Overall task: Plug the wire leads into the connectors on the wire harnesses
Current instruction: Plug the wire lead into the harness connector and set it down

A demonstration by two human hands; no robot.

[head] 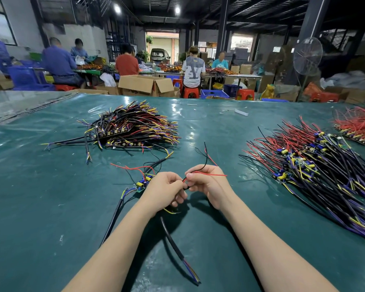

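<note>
My left hand (pixel 167 189) and my right hand (pixel 204 184) meet above the green table (pixel 51 207), fingertips almost touching. Between them they pinch thin red and black wire leads (pixel 207 163) that stick up and to the right. A thick black cable (pixel 173 243) hangs down from my left hand, its coloured cores fanned out near the table's front. Just left of my left hand lies a small circuit board harness (pixel 142 184) with yellow and blue parts. What the fingers hide at the joint I cannot make out.
A heap of black, yellow and purple harnesses (pixel 133 125) lies at the far left. A larger pile with red leads (pixel 316 167) spreads along the right, another red bundle (pixel 358 125) behind it. Beyond the table several people sit working among cardboard boxes (pixel 145 85).
</note>
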